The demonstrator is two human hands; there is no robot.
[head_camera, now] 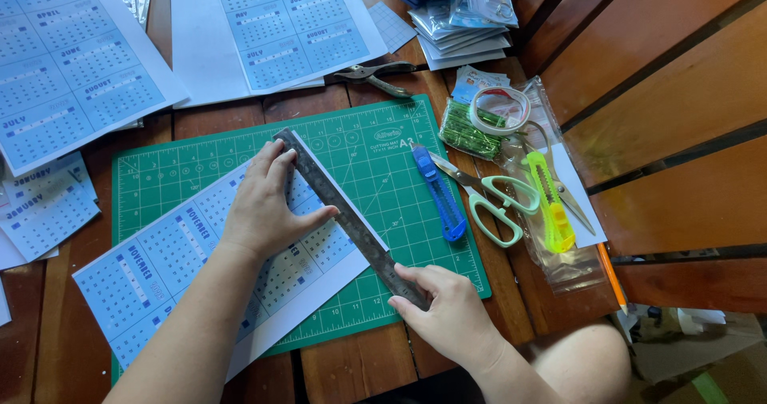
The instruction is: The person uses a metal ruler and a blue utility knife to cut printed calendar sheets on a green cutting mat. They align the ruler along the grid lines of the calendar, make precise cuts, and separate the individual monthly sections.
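My left hand (264, 204) lies flat on a printed calendar sheet (152, 268) with its fingers pressing the upper part of a long grey metal ruler (351, 220). The ruler runs diagonally along the sheet's right edge, over a green cutting mat (375, 156). My right hand (447, 308) pinches the ruler's lower end between thumb and fingers. A blue utility knife (441, 198) rests on the mat just right of the ruler, untouched.
Pale green scissors (499, 200), a yellow-green cutter (550, 204), a tape roll (499, 110) and plastic bags sit to the right. Pliers (374, 75) lie above the mat. More calendar sheets (280, 20) cover the wooden table's back and left. An orange pencil (611, 280) lies near the right edge.
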